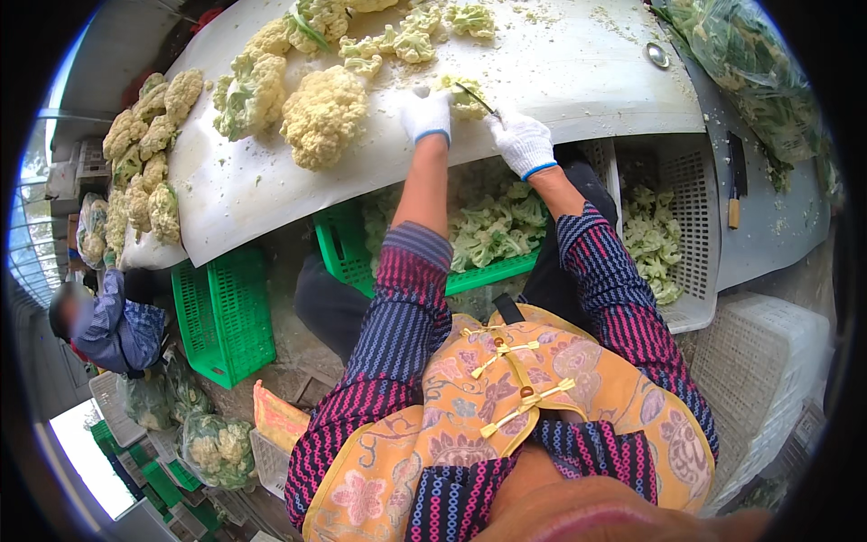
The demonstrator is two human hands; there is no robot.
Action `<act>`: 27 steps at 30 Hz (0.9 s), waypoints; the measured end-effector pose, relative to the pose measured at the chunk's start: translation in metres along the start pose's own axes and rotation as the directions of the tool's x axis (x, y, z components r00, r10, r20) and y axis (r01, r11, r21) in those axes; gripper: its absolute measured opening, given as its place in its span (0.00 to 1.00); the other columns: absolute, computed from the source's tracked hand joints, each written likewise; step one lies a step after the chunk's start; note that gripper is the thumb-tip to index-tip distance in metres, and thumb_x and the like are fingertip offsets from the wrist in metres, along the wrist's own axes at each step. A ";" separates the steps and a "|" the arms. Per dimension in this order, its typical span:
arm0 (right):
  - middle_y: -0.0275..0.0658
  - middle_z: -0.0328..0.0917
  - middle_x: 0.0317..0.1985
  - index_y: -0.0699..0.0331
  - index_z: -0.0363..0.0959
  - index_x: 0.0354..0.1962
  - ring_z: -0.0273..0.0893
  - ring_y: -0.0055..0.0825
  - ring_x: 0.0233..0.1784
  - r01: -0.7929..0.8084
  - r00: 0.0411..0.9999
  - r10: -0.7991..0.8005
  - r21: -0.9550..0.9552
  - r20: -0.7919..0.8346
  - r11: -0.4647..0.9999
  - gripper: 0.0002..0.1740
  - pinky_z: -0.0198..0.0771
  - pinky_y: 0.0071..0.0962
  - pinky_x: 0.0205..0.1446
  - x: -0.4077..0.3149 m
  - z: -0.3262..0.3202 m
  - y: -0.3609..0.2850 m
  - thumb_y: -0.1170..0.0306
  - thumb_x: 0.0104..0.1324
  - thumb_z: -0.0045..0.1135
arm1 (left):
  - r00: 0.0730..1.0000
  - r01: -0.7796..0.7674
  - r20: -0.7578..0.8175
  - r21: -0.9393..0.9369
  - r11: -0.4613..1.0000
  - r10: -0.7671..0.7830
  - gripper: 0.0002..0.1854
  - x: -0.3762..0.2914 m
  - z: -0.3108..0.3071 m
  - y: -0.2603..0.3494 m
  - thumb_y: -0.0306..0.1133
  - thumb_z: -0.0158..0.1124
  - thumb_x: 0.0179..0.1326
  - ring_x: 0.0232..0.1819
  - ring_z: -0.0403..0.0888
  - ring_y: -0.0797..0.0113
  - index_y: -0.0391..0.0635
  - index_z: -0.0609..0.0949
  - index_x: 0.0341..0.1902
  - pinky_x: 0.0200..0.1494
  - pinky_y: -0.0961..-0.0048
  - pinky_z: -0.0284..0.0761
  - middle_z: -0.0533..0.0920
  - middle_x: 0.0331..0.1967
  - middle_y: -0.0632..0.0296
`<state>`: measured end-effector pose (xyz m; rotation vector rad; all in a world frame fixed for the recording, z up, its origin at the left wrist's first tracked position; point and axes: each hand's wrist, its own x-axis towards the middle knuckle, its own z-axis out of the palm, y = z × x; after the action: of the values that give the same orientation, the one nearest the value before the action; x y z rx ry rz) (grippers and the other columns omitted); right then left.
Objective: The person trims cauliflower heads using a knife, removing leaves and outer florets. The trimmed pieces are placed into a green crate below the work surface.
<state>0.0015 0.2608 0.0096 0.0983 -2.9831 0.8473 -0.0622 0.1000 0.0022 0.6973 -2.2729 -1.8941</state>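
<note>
My left hand, in a white knit glove, grips the left side of a cauliflower piece just above the white tabletop. In my gloved right hand is a small knife; its thin dark blade lies across that piece, and most of the handle is hidden in my fist. A large cauliflower head rests to the left of my left hand. Beyond my hands lie several cut florets. Below the table edge, between my knees, a green crate holds many florets.
More cauliflower heads are piled at the far left. On the right are a metal spoon, a cleaver, bagged cauliflower and a white crate with florets. A person sits at left, near another green crate.
</note>
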 end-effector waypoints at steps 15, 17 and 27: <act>0.56 0.81 0.46 0.61 0.77 0.46 0.79 0.56 0.49 -0.222 0.972 0.224 0.037 -0.067 0.974 0.25 0.72 0.52 0.51 0.022 0.001 0.009 0.48 0.71 0.45 | 0.997 0.073 0.019 -0.380 0.922 -0.071 0.25 -0.027 -0.008 -0.016 0.18 0.66 0.53 0.38 0.82 0.63 0.29 0.75 0.57 0.35 0.68 0.82 0.82 0.45 0.50; 0.56 0.82 0.40 0.61 0.75 0.46 0.80 0.56 0.44 -0.114 0.988 0.115 0.016 -0.098 0.993 0.23 0.72 0.53 0.46 -0.005 -0.007 -0.018 0.49 0.72 0.47 | 0.997 0.054 -0.037 -0.389 0.919 -0.074 0.24 -0.035 -0.011 -0.015 0.18 0.69 0.51 0.38 0.82 0.63 0.29 0.76 0.55 0.39 0.68 0.81 0.83 0.44 0.49; 0.55 0.83 0.34 0.60 0.73 0.44 0.81 0.57 0.38 -0.126 0.992 0.127 0.067 -0.008 0.990 0.22 0.73 0.53 0.44 -0.014 0.040 -0.015 0.49 0.72 0.46 | 0.997 0.034 -0.048 -0.352 0.935 -0.055 0.22 -0.045 -0.009 -0.010 0.18 0.71 0.50 0.40 0.81 0.65 0.30 0.78 0.51 0.45 0.69 0.79 0.84 0.42 0.51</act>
<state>0.0160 0.2273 -0.0174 -0.0953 -2.9762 0.9565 -0.0164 0.1092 0.0043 0.7423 -1.8243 -2.1893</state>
